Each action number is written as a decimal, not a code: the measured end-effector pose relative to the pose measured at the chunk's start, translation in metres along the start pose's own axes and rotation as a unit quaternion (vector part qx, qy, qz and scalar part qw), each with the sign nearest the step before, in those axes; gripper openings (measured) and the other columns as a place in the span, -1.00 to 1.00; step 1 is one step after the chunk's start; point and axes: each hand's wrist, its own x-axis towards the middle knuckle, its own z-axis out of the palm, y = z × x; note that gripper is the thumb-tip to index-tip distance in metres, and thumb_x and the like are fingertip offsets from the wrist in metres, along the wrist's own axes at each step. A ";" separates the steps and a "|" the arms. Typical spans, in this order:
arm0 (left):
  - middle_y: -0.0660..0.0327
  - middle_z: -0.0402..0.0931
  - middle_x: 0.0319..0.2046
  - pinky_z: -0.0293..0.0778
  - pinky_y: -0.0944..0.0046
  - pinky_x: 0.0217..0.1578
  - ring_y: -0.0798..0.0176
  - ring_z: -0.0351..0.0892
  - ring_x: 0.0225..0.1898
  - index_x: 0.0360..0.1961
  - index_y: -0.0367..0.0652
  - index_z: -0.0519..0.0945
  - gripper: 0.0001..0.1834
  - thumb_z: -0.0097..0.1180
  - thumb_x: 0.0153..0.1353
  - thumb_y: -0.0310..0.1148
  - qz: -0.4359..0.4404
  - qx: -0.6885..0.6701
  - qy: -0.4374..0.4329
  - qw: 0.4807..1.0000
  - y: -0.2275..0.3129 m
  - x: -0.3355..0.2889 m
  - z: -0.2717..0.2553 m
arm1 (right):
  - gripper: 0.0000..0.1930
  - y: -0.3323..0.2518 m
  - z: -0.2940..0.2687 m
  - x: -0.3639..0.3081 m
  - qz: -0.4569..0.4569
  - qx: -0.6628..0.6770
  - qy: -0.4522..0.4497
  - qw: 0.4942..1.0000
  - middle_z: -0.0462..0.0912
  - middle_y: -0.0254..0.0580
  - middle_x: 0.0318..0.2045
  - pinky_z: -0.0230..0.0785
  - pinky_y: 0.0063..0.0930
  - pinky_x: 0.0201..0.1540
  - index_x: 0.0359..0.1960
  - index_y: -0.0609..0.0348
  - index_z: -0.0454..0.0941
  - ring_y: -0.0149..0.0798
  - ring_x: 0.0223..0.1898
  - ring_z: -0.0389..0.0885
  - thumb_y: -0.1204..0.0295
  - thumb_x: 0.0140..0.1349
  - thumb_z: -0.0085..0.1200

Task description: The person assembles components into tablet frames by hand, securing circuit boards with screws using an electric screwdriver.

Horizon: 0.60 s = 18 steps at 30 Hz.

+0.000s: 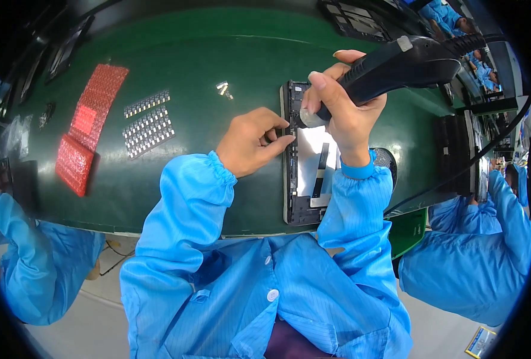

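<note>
A black, rectangular open device casing (287, 179), tablet-like with a shiny silver plate inside, lies on the green table in front of me. My right hand (346, 113) is wrapped round a black corded hand tool (397, 69), held slanting above the casing. The tool's rounded lower end is near the casing's upper part. At the casing's left edge, the thumb and forefinger of my left hand (252, 142) are curled in a pinch. Whatever small part lies between those fingertips cannot be made out.
Left on the green table (205, 197) lie red bubble wrap (95, 107) and sheets of small parts (149, 133). Several loose pieces (224, 90) are beyond my left hand. The tool's cable (487, 146) loops down at right. Co-workers in blue sit on both sides.
</note>
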 end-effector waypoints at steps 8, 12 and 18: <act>0.13 0.52 -0.47 0.41 0.36 -0.53 0.30 0.49 -0.56 -0.35 -0.28 0.61 -0.85 0.23 0.02 -0.48 -0.006 0.007 0.008 1.000 -0.003 -0.002 0.006 | -0.63 -0.001 0.002 -0.004 0.002 -0.025 -0.027 0.999 0.56 -0.25 -0.63 0.33 -0.62 -0.61 -0.15 0.41 0.37 -0.44 -0.66 0.52 0.68 -0.01 0.21; 0.17 0.54 -0.50 0.39 0.39 -0.54 0.36 0.46 -0.57 -0.38 -0.27 0.63 -0.88 0.23 0.02 -0.48 -0.045 -0.019 0.016 0.999 0.000 -0.001 0.005 | -0.64 -0.004 0.003 -0.003 0.000 0.002 -0.011 1.000 0.56 -0.25 -0.63 0.33 -0.63 -0.61 -0.15 0.42 0.38 -0.45 -0.66 0.52 0.68 -0.01 0.21; 0.18 0.55 -0.52 0.38 0.41 -0.56 0.40 0.43 -0.60 -0.41 -0.27 0.63 -0.88 0.26 0.00 -0.47 -0.049 -0.021 0.018 0.998 -0.002 -0.001 0.005 | -0.64 -0.002 0.004 -0.004 -0.003 -0.011 -0.020 1.000 0.56 -0.25 -0.64 0.33 -0.63 -0.61 -0.16 0.42 0.38 -0.45 -0.66 0.52 0.67 0.00 0.21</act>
